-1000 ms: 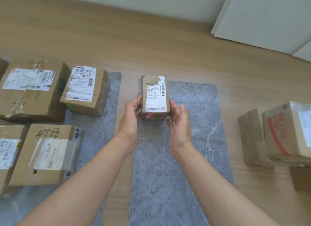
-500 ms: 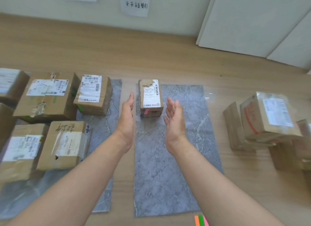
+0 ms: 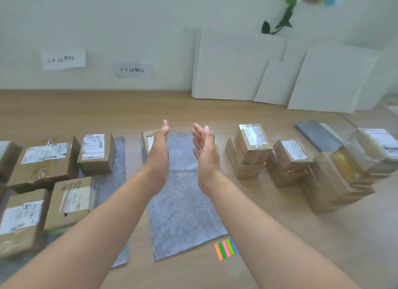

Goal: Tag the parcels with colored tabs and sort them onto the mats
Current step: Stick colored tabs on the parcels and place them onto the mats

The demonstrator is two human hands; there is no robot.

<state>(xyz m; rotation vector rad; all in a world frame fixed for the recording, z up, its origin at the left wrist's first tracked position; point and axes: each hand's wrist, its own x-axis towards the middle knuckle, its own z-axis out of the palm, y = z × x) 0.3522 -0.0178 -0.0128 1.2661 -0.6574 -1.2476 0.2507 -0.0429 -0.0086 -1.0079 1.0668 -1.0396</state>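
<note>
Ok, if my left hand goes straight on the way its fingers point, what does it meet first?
Likely nothing close: the left hand seems raised above the parcel it partly hides, with only floor and then wall beyond. Depth is unclear; if lower, it meets the parcel.

The mats (image 3: 183,202) are grey and marbled. The parcels (image 3: 97,157) are brown with white labels. The tabs (image 3: 226,248) are orange, green, pink, lime, blue.

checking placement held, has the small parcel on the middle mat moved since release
No. The small parcel still sits on the middle mat's far left corner, partly behind the left hand.
</note>
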